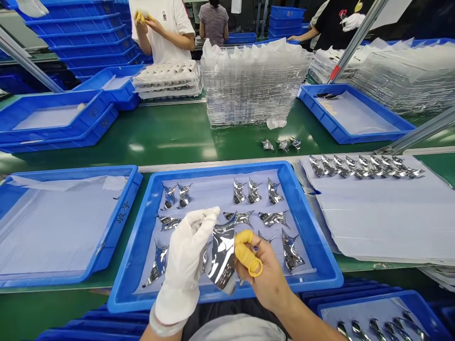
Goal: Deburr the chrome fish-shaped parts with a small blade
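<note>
My left hand (188, 258), in a white glove, pinches the upper corner of a shiny chrome-like curved part (224, 253) with pointed corners. My right hand (261, 267) wears yellow finger cots on two fingers, which are curled against the part's right edge. A slim tool (256, 247) with a small blue spot pokes out of that hand; most of it is hidden by the fingers. Both hands are above a blue tray (142, 227) lined with white sheet. Several similar parts (273, 191) lie in it, some hidden behind my hands.
A lined blue tray (137, 184) stands left. At right, a row of chrome parts (362, 166) lies on white sheets (384, 218). Three small parts (282, 144) sit on the green bench (170, 128) before stacked clear trays (249, 90). Other people work beyond, one in a white shirt (161, 28).
</note>
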A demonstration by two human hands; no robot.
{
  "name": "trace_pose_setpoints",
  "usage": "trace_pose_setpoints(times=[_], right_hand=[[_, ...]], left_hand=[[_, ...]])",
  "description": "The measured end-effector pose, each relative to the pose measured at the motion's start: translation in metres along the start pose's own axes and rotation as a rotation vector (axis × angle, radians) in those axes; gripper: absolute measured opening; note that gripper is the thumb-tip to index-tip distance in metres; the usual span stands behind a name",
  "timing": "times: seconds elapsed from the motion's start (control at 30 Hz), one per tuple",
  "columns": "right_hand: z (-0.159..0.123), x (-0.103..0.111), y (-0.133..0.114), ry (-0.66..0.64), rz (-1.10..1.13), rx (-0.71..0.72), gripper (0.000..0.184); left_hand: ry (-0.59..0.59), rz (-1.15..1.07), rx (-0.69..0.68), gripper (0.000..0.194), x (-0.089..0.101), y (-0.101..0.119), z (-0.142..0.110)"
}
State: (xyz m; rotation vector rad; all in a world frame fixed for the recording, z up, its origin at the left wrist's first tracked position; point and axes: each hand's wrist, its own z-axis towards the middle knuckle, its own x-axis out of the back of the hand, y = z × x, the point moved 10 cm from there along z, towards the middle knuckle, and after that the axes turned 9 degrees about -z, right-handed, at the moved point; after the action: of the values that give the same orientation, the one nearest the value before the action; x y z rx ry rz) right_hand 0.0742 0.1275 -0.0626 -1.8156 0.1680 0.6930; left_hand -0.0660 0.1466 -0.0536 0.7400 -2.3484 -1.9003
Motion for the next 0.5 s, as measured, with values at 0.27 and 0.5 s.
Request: trace_pose_setpoints(times=[0.27, 0.5], right_hand=[[0.000, 0.003, -0.002, -0.001, -0.006, -0.035, 0.042], [0.003, -0.006, -0.002, 0.017, 0.068, -0.084, 0.053]], left_hand=[[0.034, 0.061, -0.002, 0.040, -0.001, 0.004, 0.001], [-0.144, 0.136, -0.194, 0.047, 0.005, -0.013, -0.010]])
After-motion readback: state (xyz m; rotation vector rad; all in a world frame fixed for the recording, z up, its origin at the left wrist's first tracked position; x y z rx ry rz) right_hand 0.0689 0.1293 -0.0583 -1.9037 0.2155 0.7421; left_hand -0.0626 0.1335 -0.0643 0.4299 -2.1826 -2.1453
